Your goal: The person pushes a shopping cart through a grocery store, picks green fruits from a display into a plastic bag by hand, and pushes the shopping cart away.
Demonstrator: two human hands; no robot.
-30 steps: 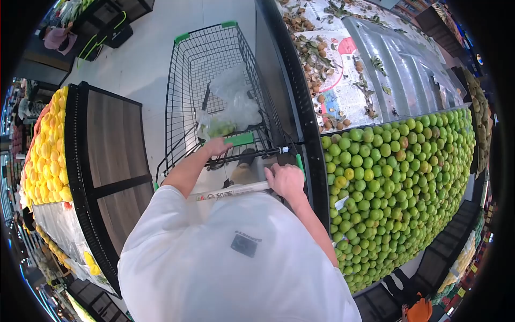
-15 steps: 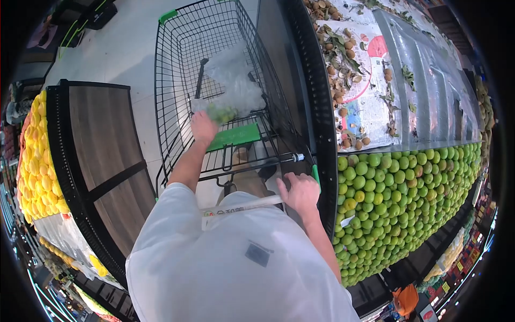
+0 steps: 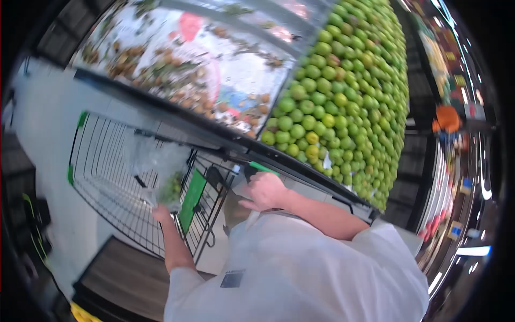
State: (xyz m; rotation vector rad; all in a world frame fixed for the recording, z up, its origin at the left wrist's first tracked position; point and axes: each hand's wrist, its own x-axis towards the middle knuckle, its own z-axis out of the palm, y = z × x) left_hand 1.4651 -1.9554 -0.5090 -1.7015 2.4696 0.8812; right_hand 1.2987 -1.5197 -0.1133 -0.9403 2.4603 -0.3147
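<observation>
A black wire shopping cart (image 3: 115,212) with a green panel (image 3: 192,201) stands in front of me. Inside it lie clear plastic bags (image 3: 155,158), and one holds green produce (image 3: 173,187) too blurred to name. My left hand (image 3: 161,213) reaches into the cart, its fingers closed on the plastic by the green produce; the fingertips are partly hidden. My right hand (image 3: 265,190) is wrapped around the right end of the cart handle (image 3: 250,221), beside its green end piece (image 3: 264,167).
Close along the cart's right side runs a display stand with a black edge (image 3: 177,114). It bears scattered brown round fruits (image 3: 129,59) on paper and a big heap of green round fruits (image 3: 343,96). A wood-panelled stand (image 3: 120,273) is on the left.
My view has turned to the right, so the cart now appears at the left and the green fruit heap at the top. Both hands keep their places on the bag and handle.
</observation>
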